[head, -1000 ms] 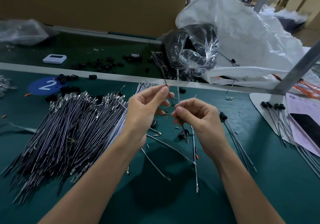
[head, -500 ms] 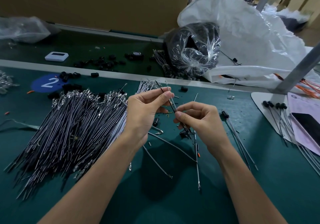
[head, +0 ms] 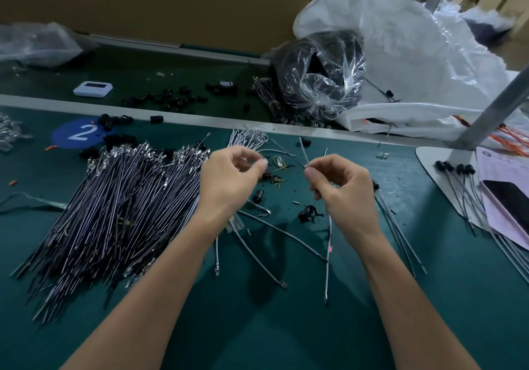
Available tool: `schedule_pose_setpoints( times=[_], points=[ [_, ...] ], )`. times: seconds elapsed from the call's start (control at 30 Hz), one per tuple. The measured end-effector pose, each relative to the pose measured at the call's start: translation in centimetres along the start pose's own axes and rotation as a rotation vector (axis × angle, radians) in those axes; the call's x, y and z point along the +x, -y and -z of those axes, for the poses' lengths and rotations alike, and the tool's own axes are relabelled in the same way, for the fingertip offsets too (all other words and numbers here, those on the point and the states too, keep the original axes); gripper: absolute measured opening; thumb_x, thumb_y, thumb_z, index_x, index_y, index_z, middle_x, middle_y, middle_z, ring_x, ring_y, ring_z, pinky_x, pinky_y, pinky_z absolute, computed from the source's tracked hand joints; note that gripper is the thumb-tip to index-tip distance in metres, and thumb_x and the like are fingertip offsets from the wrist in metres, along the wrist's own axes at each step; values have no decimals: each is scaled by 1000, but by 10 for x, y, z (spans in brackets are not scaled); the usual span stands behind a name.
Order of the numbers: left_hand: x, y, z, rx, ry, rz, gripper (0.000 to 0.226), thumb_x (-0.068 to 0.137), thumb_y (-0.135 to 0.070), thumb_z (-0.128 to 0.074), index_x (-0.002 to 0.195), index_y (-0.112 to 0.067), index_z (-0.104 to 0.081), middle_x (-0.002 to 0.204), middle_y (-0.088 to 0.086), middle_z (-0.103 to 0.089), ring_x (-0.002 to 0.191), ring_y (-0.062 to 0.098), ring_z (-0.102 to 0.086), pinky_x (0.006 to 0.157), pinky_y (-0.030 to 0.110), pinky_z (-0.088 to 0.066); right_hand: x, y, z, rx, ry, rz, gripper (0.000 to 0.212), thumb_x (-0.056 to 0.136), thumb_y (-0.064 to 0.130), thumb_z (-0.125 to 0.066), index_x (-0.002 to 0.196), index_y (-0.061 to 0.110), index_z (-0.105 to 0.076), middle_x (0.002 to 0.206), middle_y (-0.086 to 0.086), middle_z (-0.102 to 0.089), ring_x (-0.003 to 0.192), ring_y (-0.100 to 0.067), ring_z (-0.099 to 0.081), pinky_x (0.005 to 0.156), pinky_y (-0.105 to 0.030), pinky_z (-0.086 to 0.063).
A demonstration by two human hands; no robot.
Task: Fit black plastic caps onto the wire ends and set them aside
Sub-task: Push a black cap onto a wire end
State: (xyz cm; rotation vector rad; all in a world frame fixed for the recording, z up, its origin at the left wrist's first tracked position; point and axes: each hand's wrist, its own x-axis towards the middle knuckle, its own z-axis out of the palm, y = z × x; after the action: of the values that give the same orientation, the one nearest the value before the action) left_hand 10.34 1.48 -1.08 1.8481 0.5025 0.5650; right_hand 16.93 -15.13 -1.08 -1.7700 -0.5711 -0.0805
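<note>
My right hand [head: 340, 189] pinches thin grey wires [head: 289, 153] between thumb and forefinger. Their upper ends stick up to the left, and their lower ends hang below the hand to the green mat [head: 286, 326]. My left hand [head: 229, 178] hovers apart to the left with its fingers curled and thumb against fingertip. Nothing shows between them. A small black cap [head: 259, 196] lies on the mat between my hands. A big pile of uncapped wires [head: 114, 206] lies to the left. Several capped wires [head: 455, 169] rest on the white base at the right.
Loose black caps [head: 169, 99] are scattered on the back belt near a white timer [head: 93, 89]. A clear bag of black parts [head: 320, 74] and a white sack [head: 415, 40] stand behind. A slanted metal post [head: 492, 106] and pink papers [head: 498, 175] are at the right. Stray wires [head: 266, 226] lie below my hands.
My left hand has let go of the wire tops and drawn away to the left. My right hand still pinches the wires, now tilted to the left.
</note>
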Motion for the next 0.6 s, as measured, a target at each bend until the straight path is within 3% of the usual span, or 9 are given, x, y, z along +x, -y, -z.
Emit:
schedule_pose_setpoints(
  times=[0.1, 0.2, 0.3, 0.37, 0.47, 0.6],
  points=[
    [-4, 5, 0, 506, 72, 2, 27, 74, -48, -81, 81, -26, -68, 75, -13, -67, 75, 8, -64, 70, 25, -53, 1, -2, 2, -67, -17, 27, 21, 86, 9, -71, 76, 26, -69, 68, 11, -67, 63, -6, -59, 61, -20, -48],
    [-5, 6, -3, 611, 152, 32, 27, 70, -47, -84, 79, -28, -67, 79, -8, -69, 83, 15, -66, 76, 33, -56, 1, -4, 3, -89, -22, 36, 17, 86, 9, -71, 78, 23, -70, 70, 8, -68, 63, -4, -58, 61, -15, -47],
    [-3, 6, -1, 490, 199, -21, 14, 75, -33, -84, 82, -25, -75, 78, -10, -72, 79, 11, -68, 78, 32, -57, 2, -4, 3, -68, -42, 37, 15, 87, 9, -70, 79, 22, -70, 70, 9, -67, 64, -6, -58, 62, -17, -48],
    [-1, 4, -1, 291, 183, -58, 9, 78, -23, -81, 86, -24, -77, 80, -11, -73, 75, 6, -68, 75, 27, -58, 2, -4, 4, -41, -69, 50, 16, 87, 8, -70, 79, 22, -69, 69, 13, -65, 63, -4, -57, 62, -15, -46],
    [-2, -2, 0, -68, 133, -45, 14, 80, -7, -78, 85, -20, -75, 78, -6, -74, 70, 8, -71, 62, 20, -56, 2, -2, 6, -64, -117, 107, 17, 87, 7, -70, 80, 23, -68, 71, 13, -65, 64, -4, -57, 62, -15, -45],
    [-3, -4, 0, -264, 53, -43, 19, 76, 1, -80, 87, -13, -76, 76, -1, -75, 70, 14, -73, 63, 19, -57, 2, -1, 10, -200, -164, 207, 21, 84, 4, -71, 81, 24, -68, 79, 8, -65, 70, -7, -59, 66, -16, -46]
  ],
)
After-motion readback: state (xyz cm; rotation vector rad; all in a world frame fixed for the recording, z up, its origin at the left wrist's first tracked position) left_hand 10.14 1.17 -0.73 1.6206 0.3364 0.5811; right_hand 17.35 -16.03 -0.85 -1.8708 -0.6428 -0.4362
